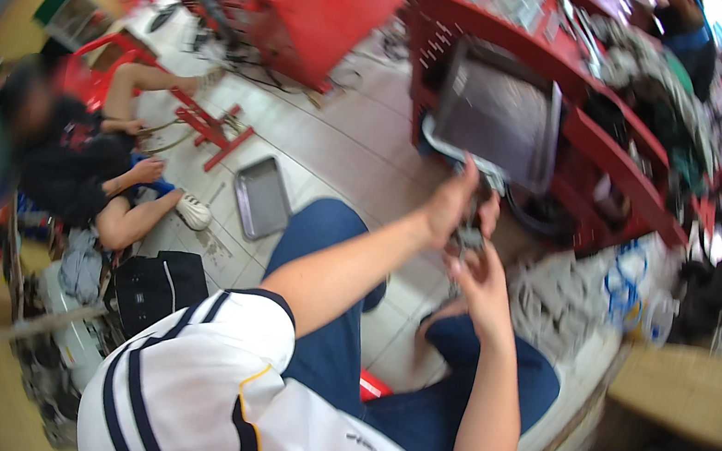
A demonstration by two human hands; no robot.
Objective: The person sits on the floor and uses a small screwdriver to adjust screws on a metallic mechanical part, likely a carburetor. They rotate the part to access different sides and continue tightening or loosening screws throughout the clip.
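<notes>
Both hands meet in front of my knees around a small dark grey metal part (468,237), blurred, its kind not clear. My left hand (449,209) is closed on its far side, fingers partly hidden. From the near side, my right hand (484,291) pinches the same part between thumb and fingers. Just beyond them, a metal tray (496,120) leans tilted against a red metal workbench (579,81).
A grey tray (261,199) lies on the tiled floor at left, near a red metal frame (217,137). Another person (78,151) sits low at far left. A black bag (155,288) lies beside me. White cloth or rope (555,301) is heaped at right, near a wooden block (682,390).
</notes>
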